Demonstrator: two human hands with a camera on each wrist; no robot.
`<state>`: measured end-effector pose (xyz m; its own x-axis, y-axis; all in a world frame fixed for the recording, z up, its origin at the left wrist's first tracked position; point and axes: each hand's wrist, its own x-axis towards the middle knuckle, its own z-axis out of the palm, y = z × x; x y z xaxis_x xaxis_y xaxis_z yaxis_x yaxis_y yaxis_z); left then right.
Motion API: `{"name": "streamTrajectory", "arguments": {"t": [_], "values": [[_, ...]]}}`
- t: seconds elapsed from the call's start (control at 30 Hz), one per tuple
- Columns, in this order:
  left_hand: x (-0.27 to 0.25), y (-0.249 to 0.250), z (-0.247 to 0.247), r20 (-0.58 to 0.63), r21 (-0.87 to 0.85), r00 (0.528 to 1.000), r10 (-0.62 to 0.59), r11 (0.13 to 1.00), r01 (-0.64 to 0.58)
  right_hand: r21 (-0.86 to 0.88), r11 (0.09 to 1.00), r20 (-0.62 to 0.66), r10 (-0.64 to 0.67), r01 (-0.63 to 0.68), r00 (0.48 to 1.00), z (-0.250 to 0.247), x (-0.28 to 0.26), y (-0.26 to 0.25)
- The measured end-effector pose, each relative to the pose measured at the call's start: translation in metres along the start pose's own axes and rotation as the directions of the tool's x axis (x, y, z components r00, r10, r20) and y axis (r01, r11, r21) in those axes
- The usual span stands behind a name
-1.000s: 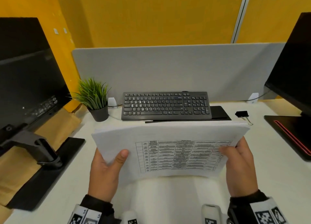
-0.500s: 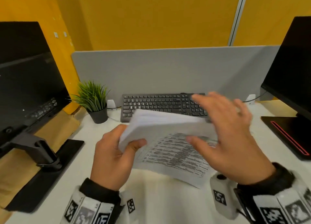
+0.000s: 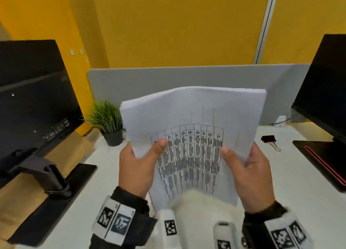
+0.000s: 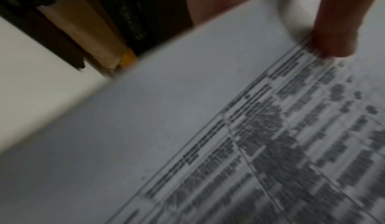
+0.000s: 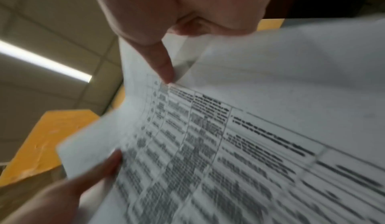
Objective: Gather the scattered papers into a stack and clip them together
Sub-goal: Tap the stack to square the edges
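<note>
The upright stack of white printed papers (image 3: pixel 194 136) hides the fingers of the left hand (image 3: pixel 137 166) and right hand (image 3: pixel 250 175) behind it, and covers the table (image 3: pixel 280 174) beyond. Its table print is too blurred to read in both wrist views. The black monitors (image 3: pixel 31 99) at either side are cut off by the frame edges.

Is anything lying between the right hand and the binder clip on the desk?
Nothing visible does. The right hand and left hand grip the paper stack upright; the binder clip lies on bare white desk just beyond the right hand.
</note>
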<state>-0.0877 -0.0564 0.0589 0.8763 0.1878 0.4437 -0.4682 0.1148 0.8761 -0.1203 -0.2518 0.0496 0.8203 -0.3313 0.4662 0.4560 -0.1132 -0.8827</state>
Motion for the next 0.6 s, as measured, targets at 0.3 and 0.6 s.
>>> {"name": "streamTrajectory", "arguments": {"t": [0.3,0.6], "values": [[-0.012,-0.044,0.001,-0.033,0.062,0.983,-0.181,0.981,0.183,-0.008,0.961,-0.063,0.277,-0.278,0.959,0.012,-0.020,0.057],[-0.006,-0.048,-0.001,-0.025,0.061,0.972,-0.235,0.970,0.236,0.012,0.960,-0.004,0.281,-0.281,0.960,0.009,-0.015,0.066]]}}
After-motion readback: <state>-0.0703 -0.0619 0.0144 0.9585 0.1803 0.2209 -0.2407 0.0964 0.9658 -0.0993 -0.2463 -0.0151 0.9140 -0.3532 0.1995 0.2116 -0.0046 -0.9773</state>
